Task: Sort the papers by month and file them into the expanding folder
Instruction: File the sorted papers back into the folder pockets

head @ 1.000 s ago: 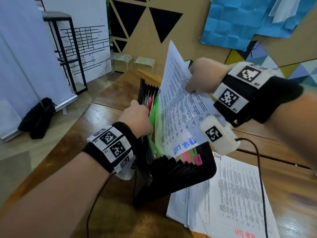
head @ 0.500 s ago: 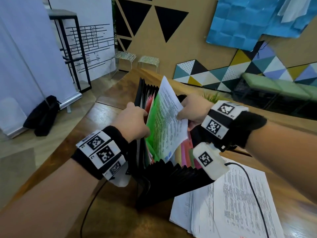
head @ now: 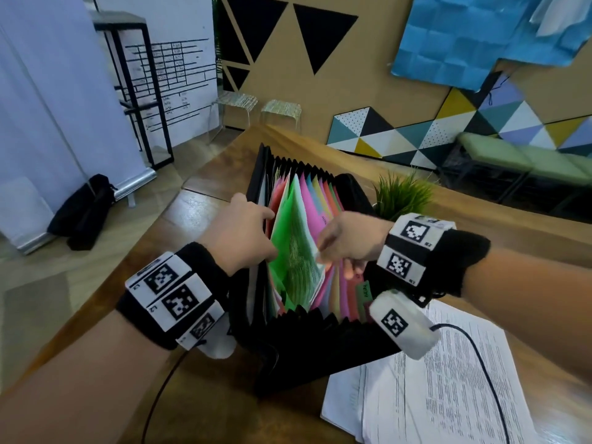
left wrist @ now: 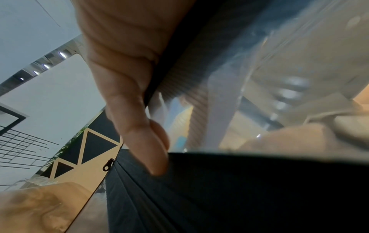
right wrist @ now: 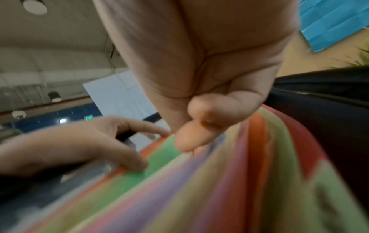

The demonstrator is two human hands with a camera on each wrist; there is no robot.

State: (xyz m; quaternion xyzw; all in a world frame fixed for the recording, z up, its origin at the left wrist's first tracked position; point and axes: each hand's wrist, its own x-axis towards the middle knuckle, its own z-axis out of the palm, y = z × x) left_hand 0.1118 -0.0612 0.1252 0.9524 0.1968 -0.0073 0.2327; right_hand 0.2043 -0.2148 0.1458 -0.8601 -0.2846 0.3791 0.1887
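A black expanding folder [head: 320,347] stands open on the wooden table [head: 208,193], its coloured dividers [right wrist: 219,181] fanned out. A printed sheet [head: 298,264] sits low in the pocket beside the green divider. My left hand [head: 256,225] grips the folder's left wall and front dividers, thumb outside on the black cover [left wrist: 219,189], and holds that pocket apart. My right hand [head: 323,254] is over the dividers with curled fingers, pinching the sheet's top edge; its fingertips [right wrist: 189,140] touch the divider tops. The left hand [right wrist: 89,145] shows across from it.
A stack of printed papers [head: 432,386] lies on the table right of the folder, under my right wrist cable. A small green plant [head: 400,193] stands behind the folder. The table's left edge runs close beside my left forearm.
The sheet, held high above the folder a second ago, has gone down into the pocket by the green divider. My right hand followed it down; the left hand kept its hold.
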